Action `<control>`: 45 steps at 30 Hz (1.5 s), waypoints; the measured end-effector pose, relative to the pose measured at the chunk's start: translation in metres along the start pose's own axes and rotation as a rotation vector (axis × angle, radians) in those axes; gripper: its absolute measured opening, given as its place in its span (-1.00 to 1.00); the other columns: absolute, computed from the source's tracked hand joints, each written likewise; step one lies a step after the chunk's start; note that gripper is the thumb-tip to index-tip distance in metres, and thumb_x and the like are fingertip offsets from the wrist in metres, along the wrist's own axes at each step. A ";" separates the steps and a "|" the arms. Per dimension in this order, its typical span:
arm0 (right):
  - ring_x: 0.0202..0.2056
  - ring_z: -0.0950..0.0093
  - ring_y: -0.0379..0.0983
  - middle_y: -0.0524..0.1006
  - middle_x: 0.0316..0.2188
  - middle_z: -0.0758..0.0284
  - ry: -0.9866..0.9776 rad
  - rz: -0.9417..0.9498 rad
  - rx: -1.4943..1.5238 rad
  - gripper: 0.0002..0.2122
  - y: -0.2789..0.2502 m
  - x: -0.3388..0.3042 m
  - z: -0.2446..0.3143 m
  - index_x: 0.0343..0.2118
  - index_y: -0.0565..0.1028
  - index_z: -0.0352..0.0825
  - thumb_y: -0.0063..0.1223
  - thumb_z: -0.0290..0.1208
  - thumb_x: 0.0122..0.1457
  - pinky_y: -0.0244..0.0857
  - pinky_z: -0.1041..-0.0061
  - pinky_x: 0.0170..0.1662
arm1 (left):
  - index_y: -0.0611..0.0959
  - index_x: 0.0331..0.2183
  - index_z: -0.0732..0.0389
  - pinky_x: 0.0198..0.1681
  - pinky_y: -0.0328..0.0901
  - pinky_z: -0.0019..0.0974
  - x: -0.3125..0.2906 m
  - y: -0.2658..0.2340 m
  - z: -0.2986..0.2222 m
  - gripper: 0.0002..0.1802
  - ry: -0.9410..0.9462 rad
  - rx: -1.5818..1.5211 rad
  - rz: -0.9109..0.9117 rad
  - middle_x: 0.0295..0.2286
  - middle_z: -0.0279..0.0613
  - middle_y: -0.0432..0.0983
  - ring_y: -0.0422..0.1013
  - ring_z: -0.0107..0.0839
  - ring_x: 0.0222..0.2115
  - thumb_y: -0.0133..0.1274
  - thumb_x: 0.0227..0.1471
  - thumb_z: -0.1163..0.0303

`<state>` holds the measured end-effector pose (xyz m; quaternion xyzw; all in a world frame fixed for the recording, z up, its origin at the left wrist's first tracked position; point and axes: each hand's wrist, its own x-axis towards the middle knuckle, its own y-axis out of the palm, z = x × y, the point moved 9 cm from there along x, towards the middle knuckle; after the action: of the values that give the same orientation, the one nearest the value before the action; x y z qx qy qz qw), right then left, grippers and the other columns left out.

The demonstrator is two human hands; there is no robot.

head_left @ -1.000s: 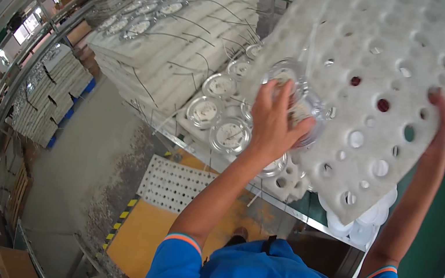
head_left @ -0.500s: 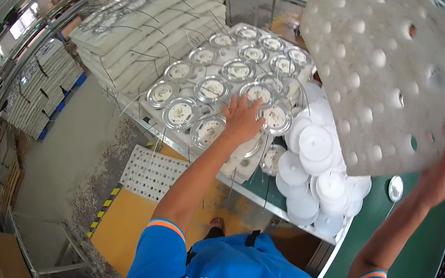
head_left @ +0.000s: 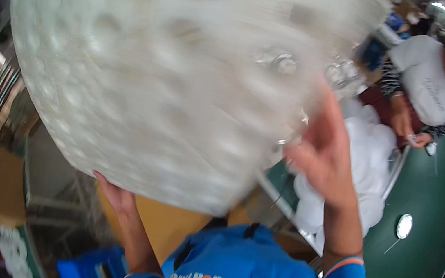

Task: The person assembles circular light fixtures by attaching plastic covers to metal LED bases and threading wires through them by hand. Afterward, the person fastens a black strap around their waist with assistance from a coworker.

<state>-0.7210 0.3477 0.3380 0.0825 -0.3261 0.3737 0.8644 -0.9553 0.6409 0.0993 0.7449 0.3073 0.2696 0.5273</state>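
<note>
A large pale foam tray (head_left: pixel 155 86) with rows of round dimples fills much of the view, tilted and smeared by motion. My right hand (head_left: pixel 326 150) grips its right edge, the fingers blurred. At the tray's lower left edge, my left hand (head_left: pixel 117 197) supports it, partly hidden behind the foam. Part of a shiny round lamp piece (head_left: pixel 285 62) shows at the tray's right side. Most of the stack of lamp pieces is hidden behind the tray.
White round discs (head_left: pixel 368 163) lie piled right of my right hand. On the green table (head_left: pixel 418 272) rests a small silver disc (head_left: pixel 404 226) with a wire. Another person (head_left: pixel 434 86) handles a small piece across the table. A cardboard box (head_left: pixel 6 185) and blue bin (head_left: pixel 91 270) stand left.
The foam tray has swung from the right to the left, across the lamp pieces. My left hand has left the lamp pieces and is at the tray's lower edge. The other person has come into view.
</note>
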 end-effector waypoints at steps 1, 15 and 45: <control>-0.17 0.49 0.26 0.33 -0.17 0.30 0.094 0.000 0.217 -0.44 0.019 0.009 -0.019 0.07 0.16 -0.43 0.09 -0.47 -0.02 0.20 0.54 -0.08 | 0.12 0.12 0.14 0.18 -0.12 0.00 -0.015 -0.035 -0.043 -0.25 0.149 0.012 -0.162 0.12 -0.14 0.01 -0.03 -0.18 0.12 -0.07 -0.01 -0.02; -0.35 0.56 0.30 0.36 -0.35 0.32 0.276 -0.241 -0.064 -0.84 -0.043 -0.049 -0.121 -0.24 0.38 -0.45 -0.16 -0.61 0.10 0.23 0.59 -0.25 | 0.19 0.08 0.15 0.10 0.06 0.07 -0.061 -0.421 -0.011 -0.38 0.486 -0.093 -0.685 0.07 -0.14 0.13 0.08 -0.12 0.08 -0.08 -0.04 0.24; -0.56 0.60 0.34 0.41 -0.54 0.32 0.729 -1.185 -0.336 -0.51 -0.137 -0.152 -0.214 -0.07 0.29 -0.48 0.12 -0.40 -0.09 0.26 0.61 -0.53 | 0.43 -0.14 0.36 -0.34 0.29 -0.40 -0.073 -0.194 0.321 -0.60 -1.592 1.325 1.035 -0.43 -0.13 0.48 0.41 -0.46 -0.39 -0.06 0.03 0.28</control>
<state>-0.5946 0.2436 0.0914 -0.0189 0.0300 -0.2101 0.9770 -0.8046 0.4372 -0.1863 0.8708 -0.3726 -0.3062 -0.0956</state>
